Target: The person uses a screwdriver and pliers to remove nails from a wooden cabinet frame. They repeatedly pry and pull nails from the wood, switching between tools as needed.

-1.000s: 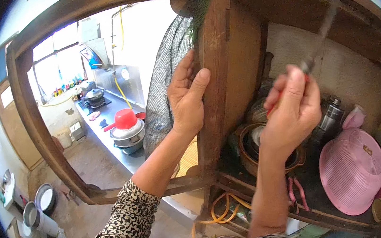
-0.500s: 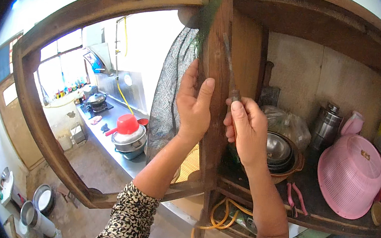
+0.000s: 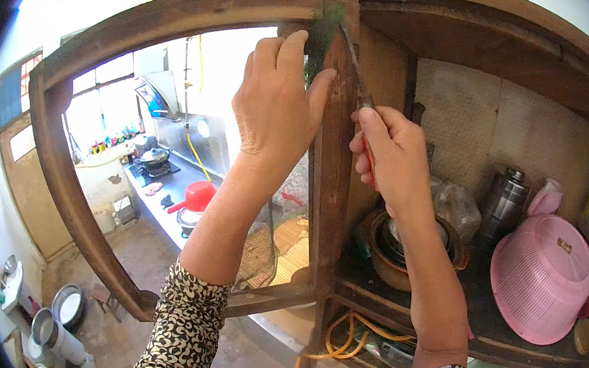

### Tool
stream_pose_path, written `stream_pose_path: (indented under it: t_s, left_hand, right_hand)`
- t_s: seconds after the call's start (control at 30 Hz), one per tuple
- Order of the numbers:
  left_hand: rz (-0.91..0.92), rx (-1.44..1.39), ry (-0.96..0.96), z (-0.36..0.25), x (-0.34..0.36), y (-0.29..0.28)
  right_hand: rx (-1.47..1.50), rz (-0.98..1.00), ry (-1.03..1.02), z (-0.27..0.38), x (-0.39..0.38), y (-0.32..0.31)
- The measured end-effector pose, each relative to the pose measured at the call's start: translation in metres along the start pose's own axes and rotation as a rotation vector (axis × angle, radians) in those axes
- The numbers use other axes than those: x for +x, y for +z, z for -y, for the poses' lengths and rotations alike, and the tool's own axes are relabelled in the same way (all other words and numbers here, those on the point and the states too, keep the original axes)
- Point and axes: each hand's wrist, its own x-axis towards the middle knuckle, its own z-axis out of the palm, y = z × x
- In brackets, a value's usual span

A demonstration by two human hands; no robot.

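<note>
My right hand (image 3: 380,149) grips a screwdriver-like tool (image 3: 355,66) with a red handle and long metal shaft, its tip up at the corner of the wooden door frame (image 3: 161,13). Green mesh (image 3: 323,31) bunches at that corner. My left hand (image 3: 275,104) is raised just left of the upright post (image 3: 324,210), fingers apart and slightly bent near the mesh, thumb toward the post. Grey netting (image 3: 256,260) hangs low inside the frame, partly behind my left arm.
The cupboard shelf holds nested pots (image 3: 402,263), a steel flask (image 3: 503,206) and a pink colander (image 3: 540,280). An orange hose (image 3: 341,340) loops below. Through the frame are a counter (image 3: 160,201) with a red dipper (image 3: 197,194) and, on the floor, several basins (image 3: 66,303).
The tool has swung left and up to the green mesh at the corner. My left hand has risen from the post's side toward that corner, and the grey netting now shows lower down.
</note>
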Motion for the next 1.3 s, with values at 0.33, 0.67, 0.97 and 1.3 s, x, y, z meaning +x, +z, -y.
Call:
stream_pose_path:
  t_s: [0.33,0.67,0.97,1.3]
  left_hand:
    - [0.172,-0.436,-0.174,0.015,0.02,-0.01]
    - [0.243,-0.014,0.127,0.025,0.06,-0.022]
    - [0.242,0.218,0.309,0.014,0.103,-0.032]
    - [0.44,0.12,0.216,0.038,0.12,-0.022]
  right_hand:
    - [0.494,0.169,0.164,0.009,0.004,0.005]
    - [-0.597,-0.256,-0.257,0.005,0.008,-0.006]
    - [-0.349,-0.125,-0.2,-0.009,0.006,-0.004]
    - [-0.257,-0.171,-0.149,-0.016,-0.004,0.022]
